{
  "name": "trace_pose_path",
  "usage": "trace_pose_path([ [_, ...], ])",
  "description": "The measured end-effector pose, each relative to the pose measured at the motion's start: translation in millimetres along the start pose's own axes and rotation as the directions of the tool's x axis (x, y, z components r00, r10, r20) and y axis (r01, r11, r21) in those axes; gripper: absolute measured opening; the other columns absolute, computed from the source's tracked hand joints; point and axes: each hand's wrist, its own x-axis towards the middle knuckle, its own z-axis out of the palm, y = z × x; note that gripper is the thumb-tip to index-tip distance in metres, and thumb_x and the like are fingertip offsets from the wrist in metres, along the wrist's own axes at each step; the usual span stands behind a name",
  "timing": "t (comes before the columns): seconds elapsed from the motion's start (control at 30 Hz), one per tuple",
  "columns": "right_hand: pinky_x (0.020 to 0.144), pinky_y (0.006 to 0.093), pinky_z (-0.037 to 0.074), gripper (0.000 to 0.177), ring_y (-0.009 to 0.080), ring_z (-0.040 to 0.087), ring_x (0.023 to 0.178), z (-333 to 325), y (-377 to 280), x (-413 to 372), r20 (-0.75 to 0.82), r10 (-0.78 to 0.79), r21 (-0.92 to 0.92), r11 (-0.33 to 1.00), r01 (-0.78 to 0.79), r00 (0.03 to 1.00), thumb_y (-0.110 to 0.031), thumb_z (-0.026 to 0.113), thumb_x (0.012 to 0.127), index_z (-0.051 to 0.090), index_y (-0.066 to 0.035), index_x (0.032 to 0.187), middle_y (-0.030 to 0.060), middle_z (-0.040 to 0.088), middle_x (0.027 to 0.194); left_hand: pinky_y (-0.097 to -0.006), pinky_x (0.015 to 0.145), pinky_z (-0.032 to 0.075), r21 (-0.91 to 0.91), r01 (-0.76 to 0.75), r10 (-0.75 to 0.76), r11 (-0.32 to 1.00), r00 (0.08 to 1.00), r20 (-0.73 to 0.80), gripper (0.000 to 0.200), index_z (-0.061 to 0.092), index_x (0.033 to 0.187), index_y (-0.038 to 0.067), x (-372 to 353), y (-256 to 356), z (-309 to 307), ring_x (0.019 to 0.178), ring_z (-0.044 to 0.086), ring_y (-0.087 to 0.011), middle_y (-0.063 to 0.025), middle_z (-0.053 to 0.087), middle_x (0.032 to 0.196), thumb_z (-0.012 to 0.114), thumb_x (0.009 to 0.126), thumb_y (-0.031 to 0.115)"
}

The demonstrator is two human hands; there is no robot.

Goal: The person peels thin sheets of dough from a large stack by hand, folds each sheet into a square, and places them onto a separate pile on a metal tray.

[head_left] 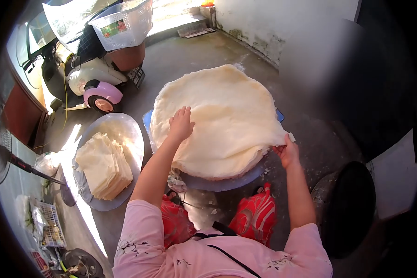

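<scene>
A thick stack of large, round, pale dough-like sheets [217,106] lies in front of me on a wide round tray [222,184]. Flat on the top sheet, toward its left side, rests my left hand [182,123], fingers stretched out. At the stack's right edge my right hand [288,149] pinches the rim of the top sheet, which is drawn out into a corner there. To the left, a pile of folded or cut pale sheets [105,167] sits on a second round metal tray [120,123].
A scooter [97,78] with a white plastic basket [125,25] stands at the far left. A standing fan [0,155] and a wire basket [51,224] are along the left side. At right are a dark round object [347,208] and a pale wall [264,28] behind.
</scene>
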Motion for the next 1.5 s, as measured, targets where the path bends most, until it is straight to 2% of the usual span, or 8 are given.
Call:
trace_pose_path([
  [0.43,0.063,0.0267,0.049,0.040,0.0125,0.061,0.077,-1.1,3.1,-4.3,0.015,-0.070,-0.062,0.996,0.071,0.997,-0.040,0.044,0.094,0.053,-0.006,0.113,0.0041,0.063,0.095,-0.0527,0.102,0.017,-0.175,0.121,-0.068,0.977,0.957,0.283,0.037,0.063,0.107,0.014,84.1,21.1,-4.3,0.109,0.050,-0.0199,-0.0029,0.059,0.115,0.069,0.071,0.016],
  [0.53,0.064,0.0264,0.049,0.039,0.0122,0.061,0.080,2.3,4.0,-7.6,0.030,-0.130,-0.024,0.991,0.131,0.991,-0.040,0.045,0.094,0.053,-0.008,0.114,0.0034,0.063,0.098,-0.0531,0.099,0.020,-0.347,0.138,-0.092,0.928,0.985,0.147,0.038,0.060,0.110,0.015,84.8,21.7,-4.6,0.106,0.052,-0.0188,-0.0047,0.058,0.116,0.068,0.073,0.017],
  [0.7,0.062,0.0262,0.047,0.034,0.0112,0.060,0.079,1.7,10.6,-4.5,-0.049,-0.082,0.032,0.996,0.084,0.995,-0.036,0.051,0.092,0.055,-0.008,0.112,0.0015,0.063,0.096,-0.0502,0.100,0.024,0.205,0.100,-0.051,0.974,0.971,-0.234,0.066,0.039,0.132,0.009,49.8,54.0,25.1,0.131,0.028,-0.0304,-0.0118,0.034,0.140,0.068,0.075,0.022],
  [1.0,0.051,0.0205,0.039,0.020,0.0062,0.051,0.058,41.1,-19.8,-5.4,-0.091,-0.239,-0.048,0.971,0.235,0.967,-0.022,0.055,0.091,0.059,-0.006,0.101,-0.0010,0.060,0.079,-0.0538,0.107,0.010,-0.241,-0.379,0.439,0.893,0.849,0.293,0.070,0.018,0.140,-0.002,-77.1,144.6,36.2,0.138,0.006,-0.0382,-0.0221,0.012,0.147,0.036,0.093,0.047],
  [1.13,0.055,0.0241,0.043,0.022,0.0113,0.056,0.061,115.6,-18.0,-17.9,0.323,-0.375,-0.295,0.832,0.469,0.869,-0.019,0.053,0.089,0.059,-0.003,0.102,0.0015,0.062,0.074,-0.0557,0.106,0.011,-0.358,-0.372,0.475,0.856,0.840,0.264,0.074,0.025,0.136,-0.006,-98.2,163.2,40.7,0.137,0.012,-0.0360,-0.0235,0.020,0.145,0.036,0.091,0.051],
  [1.3,0.073,0.0369,0.049,0.031,0.0296,0.063,0.084,162.8,38.4,-33.5,0.666,-0.201,-0.680,0.233,0.695,0.718,-0.024,0.057,0.082,0.059,-0.009,0.109,0.0138,0.066,0.088,-0.0473,0.102,0.028,-0.472,-0.457,0.606,0.754,0.761,0.230,0.053,0.045,0.125,0.001,-94.0,152.7,47.7,0.122,0.040,-0.0341,-0.0193,0.048,0.126,0.049,0.087,0.038],
  [1.37,0.078,0.0378,0.049,0.033,0.0269,0.062,0.090,168.7,43.4,-46.8,0.709,0.195,-0.618,-0.292,0.730,0.678,-0.027,0.056,0.082,0.060,-0.009,0.109,0.0120,0.066,0.094,-0.0455,0.100,0.031,-0.440,-0.530,0.647,0.725,0.743,0.173,0.049,0.049,0.122,0.003,-105.1,137.8,57.7,0.119,0.043,-0.0328,-0.0177,0.051,0.122,0.050,0.086,0.035],
  [1.5,0.084,0.0423,0.046,0.039,0.0278,0.061,0.094,160.2,26.8,-28.5,0.703,0.278,-0.704,0.146,0.695,0.654,-0.030,0.057,0.081,0.057,-0.011,0.115,0.0100,0.063,0.106,-0.0404,0.096,0.036,-0.386,-0.510,0.626,0.769,0.725,0.289,0.038,0.054,0.113,0.003,-117.7,111.9,-12.2,0.116,0.045,-0.0330,-0.0152,0.051,0.121,0.056,0.082,0.025],
])
